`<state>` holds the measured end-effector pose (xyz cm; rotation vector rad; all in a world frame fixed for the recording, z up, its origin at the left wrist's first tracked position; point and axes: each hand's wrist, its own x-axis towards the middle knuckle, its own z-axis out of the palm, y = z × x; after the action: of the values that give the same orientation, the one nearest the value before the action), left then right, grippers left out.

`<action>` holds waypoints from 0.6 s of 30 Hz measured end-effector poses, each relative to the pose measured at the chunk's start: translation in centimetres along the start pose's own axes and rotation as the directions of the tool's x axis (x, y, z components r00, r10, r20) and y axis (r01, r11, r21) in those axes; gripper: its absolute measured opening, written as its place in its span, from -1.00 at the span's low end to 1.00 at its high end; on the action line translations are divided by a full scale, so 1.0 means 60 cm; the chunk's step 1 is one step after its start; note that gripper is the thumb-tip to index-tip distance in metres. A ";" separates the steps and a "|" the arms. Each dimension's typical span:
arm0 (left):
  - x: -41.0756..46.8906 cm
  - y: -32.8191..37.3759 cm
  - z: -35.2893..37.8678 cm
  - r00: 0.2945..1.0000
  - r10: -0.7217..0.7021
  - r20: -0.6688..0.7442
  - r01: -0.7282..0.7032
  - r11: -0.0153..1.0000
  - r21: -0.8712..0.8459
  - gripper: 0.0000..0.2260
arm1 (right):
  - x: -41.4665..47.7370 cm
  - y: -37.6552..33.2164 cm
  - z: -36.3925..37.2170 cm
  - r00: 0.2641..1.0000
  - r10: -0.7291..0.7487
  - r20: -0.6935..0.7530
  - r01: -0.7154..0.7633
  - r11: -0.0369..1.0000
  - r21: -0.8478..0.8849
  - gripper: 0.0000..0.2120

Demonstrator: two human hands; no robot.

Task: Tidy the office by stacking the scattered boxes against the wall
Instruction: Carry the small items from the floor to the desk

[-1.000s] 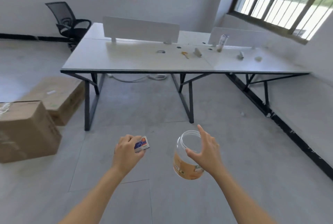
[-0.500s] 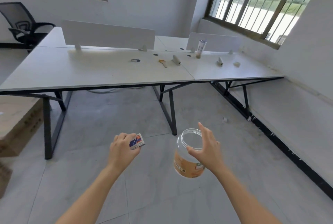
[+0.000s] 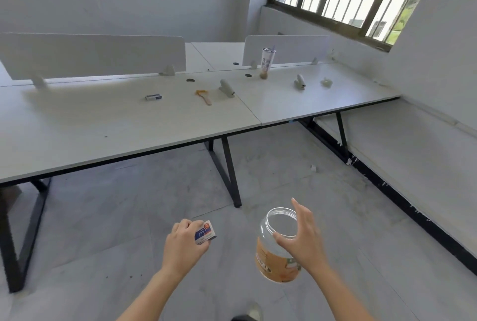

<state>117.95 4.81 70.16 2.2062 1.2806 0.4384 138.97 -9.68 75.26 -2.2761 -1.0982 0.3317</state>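
**tidyup_q:** so where are the cardboard boxes that are supposed to go against the wall (image 3: 438,83)? I can't spot any

**floorcam:** not clearly in view. There's a brownish sliver under the table (image 3: 124,129) at the far left edge that might be one, can't tell. Both hands are busy with small stuff instead. The left hand (image 3: 183,246) is curled around a small carton (image 3: 205,232), blue and white with an orange corner, with most of it poking out past the knuckles. The right hand (image 3: 302,242) grips a clear jar (image 3: 276,248) at the shoulder just under the mouth, thumb on the near side and one finger sticking straight up

**tidyup_q:** why grab the jar there?

**floorcam:** my guess is it's the narrowest bit, so one hand can wrap it. It's lidless and looks empty (orange label round the lower half), so hanging tilted doesn't spill anything

**tidyup_q:** and they're heading to the table?

**floorcam:** looks like it, both things are held out over the floor toward it. A similar little box (image 3: 153,97) and a tall cup (image 3: 267,62) already sit up there, so it reads as clearing loose bits before any stacking, which by my read hasn't begun
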 end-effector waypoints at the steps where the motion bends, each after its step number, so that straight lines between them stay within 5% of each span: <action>1: 0.032 0.011 0.008 1.000 0.007 -0.006 -0.007 1.000 -0.006 -0.61 | 0.033 0.012 -0.001 1.000 -0.003 0.002 0.003 1.000 0.003 -0.18; 11: 0.362 0.165 0.037 0.984 -0.050 -0.171 0.041 0.998 -0.057 -0.61 | 0.412 0.054 -0.062 0.991 -0.123 -0.053 0.128 0.984 0.120 -0.18; 18: 0.480 0.147 0.073 0.973 -0.198 -0.120 0.196 0.980 -0.033 -0.62 | 0.585 0.054 -0.036 0.986 -0.168 0.011 0.165 0.975 0.148 -0.20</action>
<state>140.60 25.06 72.20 2.0359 1.5361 0.5133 164.09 15.17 76.04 -2.0410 -1.2259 0.3596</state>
